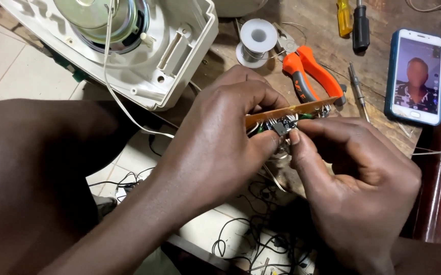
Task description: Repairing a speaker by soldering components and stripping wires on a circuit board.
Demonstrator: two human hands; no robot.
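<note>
A thin orange-brown circuit board [291, 110], seen edge-on and tilted up toward the right, sits pinched between both hands' fingertips, its small dark components and fine wires hanging beneath at the fingertips.

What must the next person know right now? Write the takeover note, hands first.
Left hand: grip pinched on the circuit board, held on edge above the table.
Right hand: fingertips on a small dark component at the board's lower side.
White wire runs from the open white speaker housing toward the board.
Solder spool, orange pliers, screwdrivers and phone lie on the wooden table.
Done: housing open, board out. Left: board and housing not yet rejoined.
</note>
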